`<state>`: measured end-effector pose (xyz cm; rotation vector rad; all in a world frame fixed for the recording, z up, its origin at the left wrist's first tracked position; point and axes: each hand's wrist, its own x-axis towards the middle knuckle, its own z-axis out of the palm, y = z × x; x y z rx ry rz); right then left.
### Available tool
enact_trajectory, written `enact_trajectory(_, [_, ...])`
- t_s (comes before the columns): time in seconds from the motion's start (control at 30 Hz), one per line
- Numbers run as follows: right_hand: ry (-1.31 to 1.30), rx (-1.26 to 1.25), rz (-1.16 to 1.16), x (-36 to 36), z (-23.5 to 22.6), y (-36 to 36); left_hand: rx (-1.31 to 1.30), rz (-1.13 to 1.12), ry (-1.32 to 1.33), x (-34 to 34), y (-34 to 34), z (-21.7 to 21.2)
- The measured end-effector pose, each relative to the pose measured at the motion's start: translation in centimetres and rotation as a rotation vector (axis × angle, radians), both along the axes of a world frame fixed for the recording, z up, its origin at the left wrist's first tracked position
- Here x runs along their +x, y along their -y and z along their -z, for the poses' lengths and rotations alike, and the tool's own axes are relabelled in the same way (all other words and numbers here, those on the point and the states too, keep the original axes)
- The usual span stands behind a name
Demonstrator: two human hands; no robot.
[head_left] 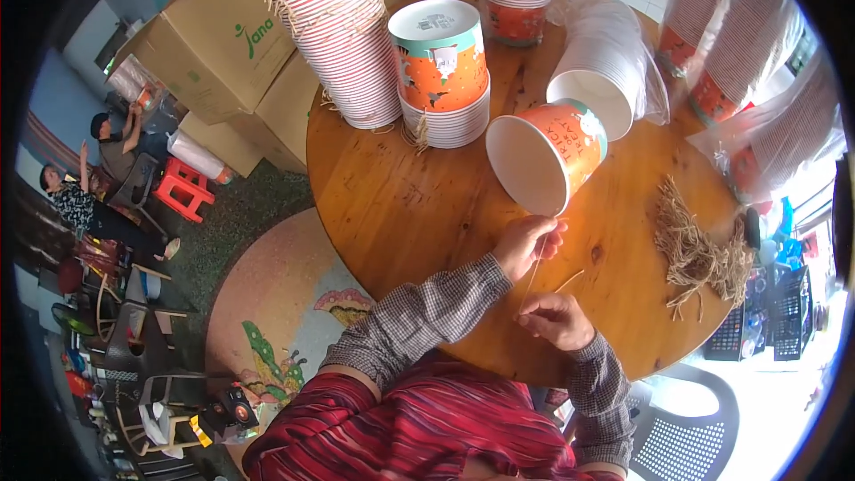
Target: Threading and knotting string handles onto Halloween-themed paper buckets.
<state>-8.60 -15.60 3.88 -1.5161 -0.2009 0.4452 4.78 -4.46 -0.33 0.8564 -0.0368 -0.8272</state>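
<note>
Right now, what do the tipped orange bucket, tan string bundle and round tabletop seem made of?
Tipped orange bucket: likely smooth, coated paperboard, given its thin rim and printed wall.
Tan string bundle: matte paper or plant fibre; crinkled strands fit either.
Round tabletop: probably varnished wood; knots and sheen show.

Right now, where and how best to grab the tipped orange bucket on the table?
Probably by the left side of its rim, coming from the near left, thumb inside and fingers outside. The orange bucket lies on its side, open mouth facing near left, so that edge is exposed; its base end points away, beside the bagged white stack, which looks tighter.
</note>
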Motion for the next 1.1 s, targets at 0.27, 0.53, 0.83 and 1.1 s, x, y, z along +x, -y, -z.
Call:
enact_trajectory(0.27, [0.052,0.071,-0.031,0.0,0.2,0.2,0.065,-0.015,0.035,-0.1,0.0,-0.1])
enact_trajectory(0.53, [0.032,0.074,-0.016,-0.2,0.1,0.1,0.125,-0.033,0.084,-0.2,0.0,-0.2])
enact_trajectory(0.83, [0.013,0.058,-0.051,0.1,0.4,-0.4,0.130,-0.087,0.143,0.0,0.2,0.4])
enact_trajectory(1.1, [-0.025,-0.035,-0.103,0.4,0.2,-0.8,0.122,-0.070,0.165,0.2,0.3,0.7])
